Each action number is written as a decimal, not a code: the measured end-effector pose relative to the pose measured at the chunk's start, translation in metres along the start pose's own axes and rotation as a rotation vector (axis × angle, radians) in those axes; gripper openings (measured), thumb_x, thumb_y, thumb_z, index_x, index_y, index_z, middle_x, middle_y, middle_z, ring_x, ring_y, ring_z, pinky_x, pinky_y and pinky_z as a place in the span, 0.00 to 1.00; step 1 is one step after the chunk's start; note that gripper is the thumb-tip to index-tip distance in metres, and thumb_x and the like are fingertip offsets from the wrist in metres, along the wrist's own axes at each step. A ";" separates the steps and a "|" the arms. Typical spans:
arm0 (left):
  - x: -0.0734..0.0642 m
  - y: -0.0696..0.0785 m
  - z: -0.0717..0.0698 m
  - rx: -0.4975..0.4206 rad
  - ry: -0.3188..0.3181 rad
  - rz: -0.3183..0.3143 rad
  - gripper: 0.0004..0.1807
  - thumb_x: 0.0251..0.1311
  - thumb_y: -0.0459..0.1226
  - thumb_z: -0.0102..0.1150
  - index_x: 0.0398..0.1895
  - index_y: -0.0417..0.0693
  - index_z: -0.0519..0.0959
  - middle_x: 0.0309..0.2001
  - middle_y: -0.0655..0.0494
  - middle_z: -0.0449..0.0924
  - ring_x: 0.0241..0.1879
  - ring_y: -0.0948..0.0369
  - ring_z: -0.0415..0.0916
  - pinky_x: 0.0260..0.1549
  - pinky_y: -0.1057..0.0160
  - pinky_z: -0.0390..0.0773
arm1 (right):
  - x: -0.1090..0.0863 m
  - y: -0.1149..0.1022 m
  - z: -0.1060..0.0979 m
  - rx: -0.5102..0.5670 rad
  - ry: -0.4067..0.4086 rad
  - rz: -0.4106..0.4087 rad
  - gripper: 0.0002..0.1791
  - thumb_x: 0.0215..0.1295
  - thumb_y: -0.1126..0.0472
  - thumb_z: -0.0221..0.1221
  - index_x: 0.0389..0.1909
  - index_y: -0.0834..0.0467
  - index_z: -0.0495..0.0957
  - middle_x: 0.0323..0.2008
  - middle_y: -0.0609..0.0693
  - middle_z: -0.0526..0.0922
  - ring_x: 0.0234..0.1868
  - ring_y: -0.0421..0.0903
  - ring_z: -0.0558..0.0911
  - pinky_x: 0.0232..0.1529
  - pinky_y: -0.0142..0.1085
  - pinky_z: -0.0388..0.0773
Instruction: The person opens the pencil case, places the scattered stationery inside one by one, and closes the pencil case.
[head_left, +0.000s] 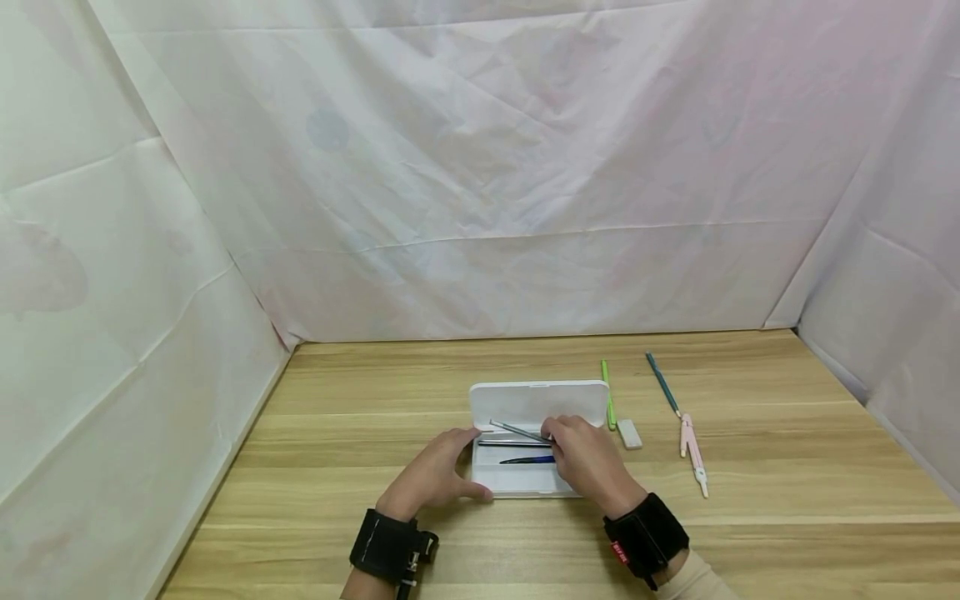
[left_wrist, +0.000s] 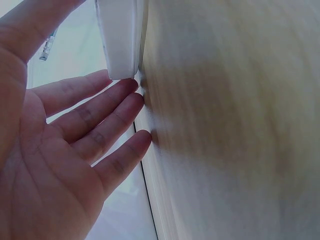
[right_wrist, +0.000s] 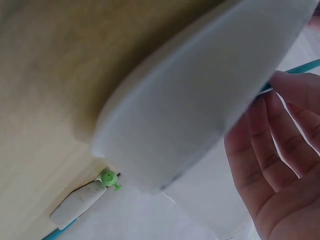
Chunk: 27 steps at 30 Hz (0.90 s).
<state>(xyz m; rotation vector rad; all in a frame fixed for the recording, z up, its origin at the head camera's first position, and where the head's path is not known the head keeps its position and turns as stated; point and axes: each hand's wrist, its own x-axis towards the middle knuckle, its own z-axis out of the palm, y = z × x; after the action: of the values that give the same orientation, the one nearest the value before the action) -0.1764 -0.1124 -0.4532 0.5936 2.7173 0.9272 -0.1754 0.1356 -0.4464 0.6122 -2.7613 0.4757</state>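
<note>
A white pencil case (head_left: 525,483) lies on the table with its lid (head_left: 536,400) raised. Over its inside my right hand (head_left: 588,458) pinches a slim pencil (head_left: 517,430) between thumb and fingers; in the right wrist view the pencil (right_wrist: 305,66) looks teal, and its silver end (left_wrist: 46,48) shows in the left wrist view. A dark, thin pen (head_left: 510,443) and a blue pen (head_left: 525,460) lie in the case, their right ends hidden by that hand. My left hand (head_left: 431,475) rests at the case's left end, fingers extended, thumb along the near corner.
Right of the case are a green pen (head_left: 610,408) and a white eraser (head_left: 629,434). Farther right, a teal pencil (head_left: 663,384) lies with its tip near a pink compass (head_left: 697,458). White cloth (head_left: 525,208) hangs behind the wooden table (head_left: 337,400) and at both sides.
</note>
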 end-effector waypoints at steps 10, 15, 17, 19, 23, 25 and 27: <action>0.000 0.000 0.000 0.001 -0.004 -0.009 0.50 0.41 0.49 0.80 0.70 0.44 0.69 0.67 0.46 0.71 0.68 0.47 0.66 0.68 0.45 0.67 | -0.001 0.001 0.002 0.005 -0.013 -0.018 0.10 0.52 0.75 0.65 0.32 0.58 0.82 0.27 0.48 0.83 0.32 0.45 0.82 0.27 0.37 0.79; 0.001 0.000 0.000 0.004 -0.003 -0.007 0.50 0.41 0.49 0.80 0.69 0.44 0.69 0.67 0.46 0.71 0.68 0.48 0.66 0.68 0.46 0.67 | -0.001 0.002 0.003 0.004 -0.032 -0.010 0.10 0.54 0.74 0.65 0.33 0.58 0.83 0.29 0.49 0.84 0.32 0.44 0.82 0.29 0.37 0.80; 0.000 0.000 0.000 0.004 -0.003 -0.012 0.50 0.41 0.49 0.80 0.70 0.44 0.69 0.67 0.46 0.71 0.68 0.48 0.66 0.68 0.46 0.67 | -0.001 0.002 0.003 0.005 -0.040 -0.007 0.10 0.54 0.75 0.65 0.33 0.57 0.83 0.29 0.49 0.84 0.32 0.44 0.82 0.29 0.37 0.80; 0.001 0.000 0.000 0.002 -0.005 -0.018 0.50 0.41 0.49 0.80 0.70 0.44 0.68 0.67 0.46 0.71 0.68 0.48 0.65 0.68 0.45 0.67 | -0.002 0.002 0.003 0.001 -0.048 -0.005 0.10 0.54 0.75 0.65 0.32 0.57 0.83 0.28 0.48 0.84 0.32 0.44 0.82 0.30 0.37 0.81; 0.001 0.001 0.000 -0.004 -0.009 -0.024 0.51 0.42 0.49 0.80 0.70 0.44 0.68 0.68 0.46 0.70 0.68 0.47 0.65 0.68 0.45 0.67 | -0.001 0.001 0.003 0.003 -0.077 0.002 0.10 0.54 0.75 0.64 0.31 0.57 0.82 0.28 0.48 0.84 0.30 0.43 0.81 0.29 0.37 0.81; 0.000 0.001 0.000 -0.005 -0.009 -0.026 0.51 0.41 0.49 0.80 0.70 0.44 0.68 0.68 0.46 0.70 0.68 0.47 0.65 0.68 0.45 0.67 | -0.001 0.001 0.003 -0.005 -0.086 0.001 0.10 0.54 0.75 0.64 0.30 0.56 0.82 0.27 0.47 0.83 0.29 0.42 0.80 0.28 0.37 0.80; 0.000 0.001 0.000 -0.004 -0.009 -0.030 0.51 0.42 0.49 0.80 0.71 0.43 0.67 0.68 0.45 0.70 0.69 0.47 0.65 0.68 0.45 0.66 | -0.001 0.001 0.003 -0.014 -0.087 -0.001 0.10 0.54 0.75 0.64 0.29 0.56 0.82 0.26 0.46 0.82 0.28 0.41 0.79 0.27 0.36 0.78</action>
<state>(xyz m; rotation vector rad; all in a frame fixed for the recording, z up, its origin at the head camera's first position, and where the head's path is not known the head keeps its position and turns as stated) -0.1763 -0.1116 -0.4524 0.5537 2.7078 0.9210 -0.1752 0.1354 -0.4502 0.6461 -2.8435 0.4393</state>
